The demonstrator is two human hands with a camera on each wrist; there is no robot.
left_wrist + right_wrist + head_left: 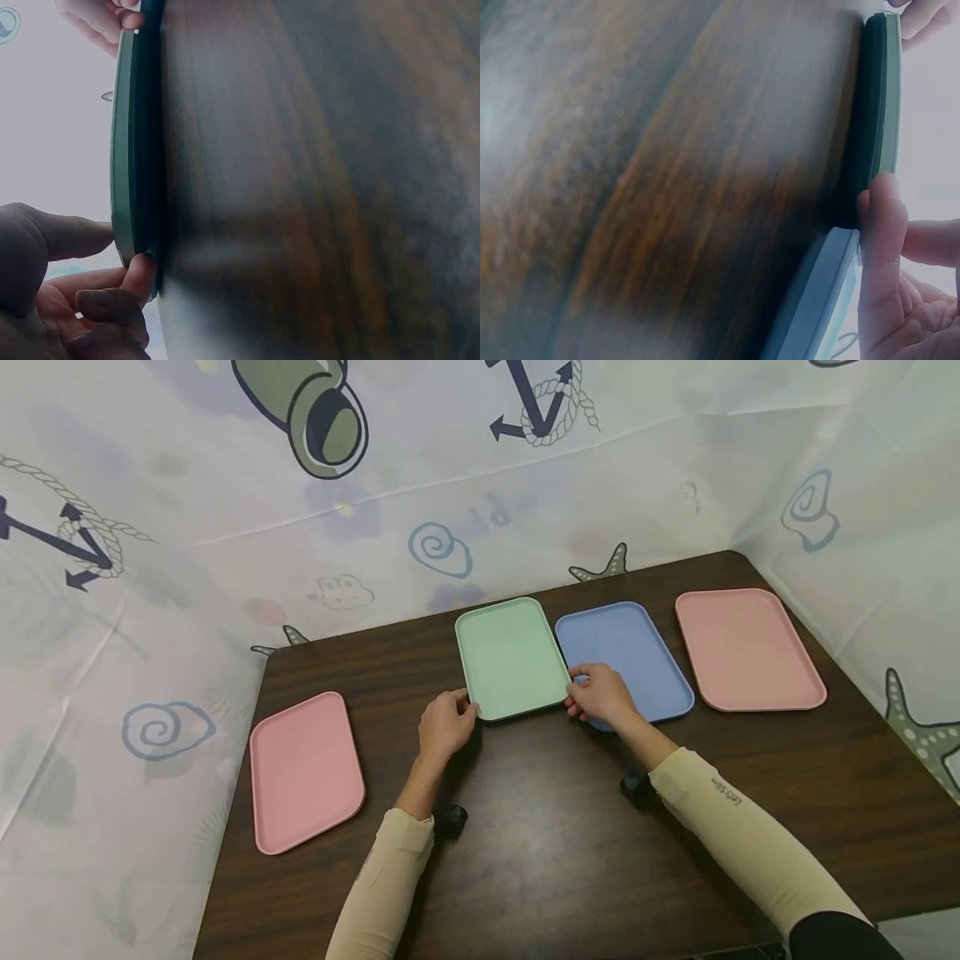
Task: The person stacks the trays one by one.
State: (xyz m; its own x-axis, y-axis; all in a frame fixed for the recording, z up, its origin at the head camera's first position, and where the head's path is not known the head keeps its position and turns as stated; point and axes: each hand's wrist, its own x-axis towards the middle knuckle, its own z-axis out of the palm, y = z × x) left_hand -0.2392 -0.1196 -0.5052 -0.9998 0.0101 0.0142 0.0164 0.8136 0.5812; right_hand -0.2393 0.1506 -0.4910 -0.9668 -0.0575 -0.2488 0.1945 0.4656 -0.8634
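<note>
mint-green tray (513,658), blue tray (633,652), pink trays (750,650), brown wood-grain table (540,827), white nautical-patterned backdrop (202,602)

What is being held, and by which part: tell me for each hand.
The green tray, by its near end: the left hand grips its near left corner, the right hand its near right corner.

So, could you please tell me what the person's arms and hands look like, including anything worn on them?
The left hand and right hand are ungloved. The left sleeve and right sleeve are pale cream; the right one carries small dark lettering. Small black devices show at both wrists. Black cloth covers the right arm above its cream sleeve.
</note>
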